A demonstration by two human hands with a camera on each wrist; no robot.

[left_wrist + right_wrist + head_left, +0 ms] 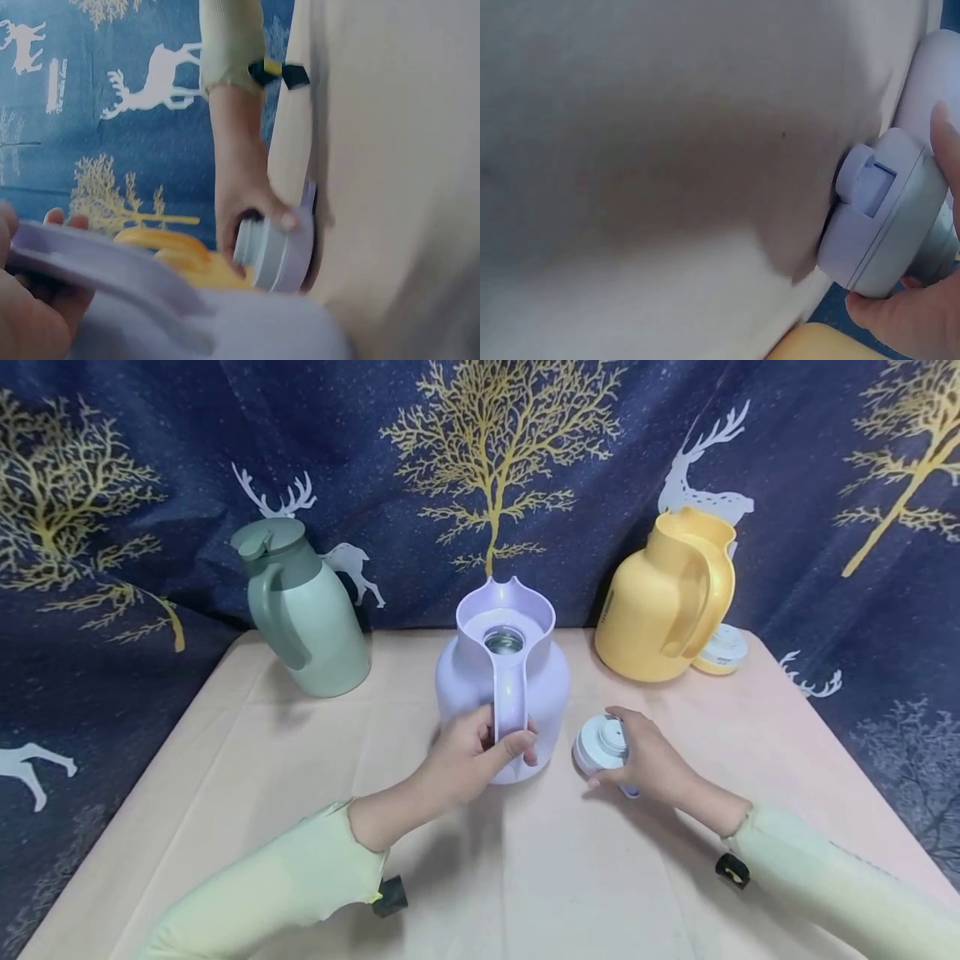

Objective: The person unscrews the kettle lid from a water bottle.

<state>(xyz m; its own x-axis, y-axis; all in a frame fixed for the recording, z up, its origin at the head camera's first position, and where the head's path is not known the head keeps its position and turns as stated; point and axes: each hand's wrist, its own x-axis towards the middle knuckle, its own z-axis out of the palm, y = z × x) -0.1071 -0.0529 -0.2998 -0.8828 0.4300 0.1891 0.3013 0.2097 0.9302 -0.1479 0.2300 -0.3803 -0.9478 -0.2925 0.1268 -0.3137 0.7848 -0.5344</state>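
Observation:
A lilac thermos jug point(551, 693) stands mid-table with its mouth uncovered, the inner neck showing. My left hand point(457, 760) grips the jug's handle point(512, 693), fingers wrapped round it and thumb across the front. To the right of the jug is its lid point(596, 747), upside down, with the pale screw plug facing up and the lilac top against the table. My right hand point(654, 760) holds this lid by its sides between thumb and fingers. In the right wrist view the lilac pouring lever point(859, 176) shows on the lid's edge.
At the back left stands a green thermos jug point(322, 618) with its lid on. A yellow thermos jug point(645, 610) without a lid stands at the back right, its yellow-and-white lid point(723, 650) beside it. A dark patterned cloth point(420, 552) hangs behind the table point(300, 785).

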